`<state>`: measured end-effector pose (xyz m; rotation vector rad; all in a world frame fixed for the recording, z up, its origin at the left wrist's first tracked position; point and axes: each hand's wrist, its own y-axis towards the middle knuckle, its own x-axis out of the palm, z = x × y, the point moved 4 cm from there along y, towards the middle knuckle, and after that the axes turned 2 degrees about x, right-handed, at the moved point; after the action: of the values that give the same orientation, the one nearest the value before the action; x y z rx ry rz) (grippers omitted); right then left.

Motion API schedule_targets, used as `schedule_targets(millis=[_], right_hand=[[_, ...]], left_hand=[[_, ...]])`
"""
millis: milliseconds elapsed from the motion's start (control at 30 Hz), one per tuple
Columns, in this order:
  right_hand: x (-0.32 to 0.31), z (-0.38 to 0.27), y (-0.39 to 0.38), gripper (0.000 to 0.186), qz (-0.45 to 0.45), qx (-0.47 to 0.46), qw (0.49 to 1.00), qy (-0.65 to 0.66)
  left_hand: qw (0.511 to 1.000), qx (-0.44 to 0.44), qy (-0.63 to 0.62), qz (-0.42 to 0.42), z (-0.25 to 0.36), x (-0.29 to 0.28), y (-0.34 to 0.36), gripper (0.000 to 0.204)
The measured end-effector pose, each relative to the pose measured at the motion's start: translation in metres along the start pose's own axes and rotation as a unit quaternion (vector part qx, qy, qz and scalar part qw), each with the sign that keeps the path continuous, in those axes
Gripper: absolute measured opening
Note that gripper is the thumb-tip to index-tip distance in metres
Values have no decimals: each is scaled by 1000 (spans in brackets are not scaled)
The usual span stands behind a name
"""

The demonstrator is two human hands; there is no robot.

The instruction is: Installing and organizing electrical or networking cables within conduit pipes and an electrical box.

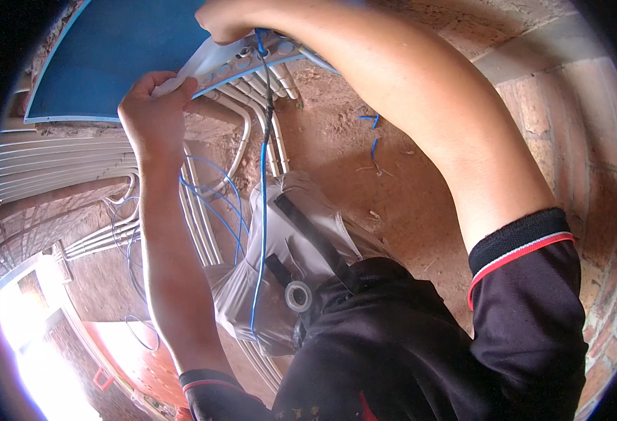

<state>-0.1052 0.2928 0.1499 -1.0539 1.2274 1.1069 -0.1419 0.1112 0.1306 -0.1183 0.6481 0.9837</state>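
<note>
My left hand (151, 105) pinches one end of a strip of translucent white plastic film (207, 59) between thumb and fingers. The film runs up to my right hand (226, 21), which is curled closed at its other end; those fingertips are partly hidden. Behind both hands is a blue panel-like box (112, 63) with a row of round holes along its lower edge. A blue cable (263, 210) with a dark wrapped section hangs from beside my right hand down past my legs.
White conduit pipes (242, 105) run to the box's edge, and more pipes (63, 161) line the left wall. Loose blue cable (210, 196) loops at the left. A tape roll (298, 296) hangs at my waist. Blue scraps (374, 123) lie on the dirt floor; a brick wall (568, 133) stands right.
</note>
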Motion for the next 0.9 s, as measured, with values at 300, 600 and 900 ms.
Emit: schedule_targets(millis=[300,600,900], right_hand=[[-1,-1,1,30,-10,5,1000,-20],[1,0,1,31,-4,-14,999,-41],[-6,2,-10,34,-22,-25,999,-2]], left_hand=[[1000,-3,-3,-24,2,8,0,15],[1000,20,-10,-19,6,13,-2,14],[998,-12,-58,-10,-2,12,0,18]])
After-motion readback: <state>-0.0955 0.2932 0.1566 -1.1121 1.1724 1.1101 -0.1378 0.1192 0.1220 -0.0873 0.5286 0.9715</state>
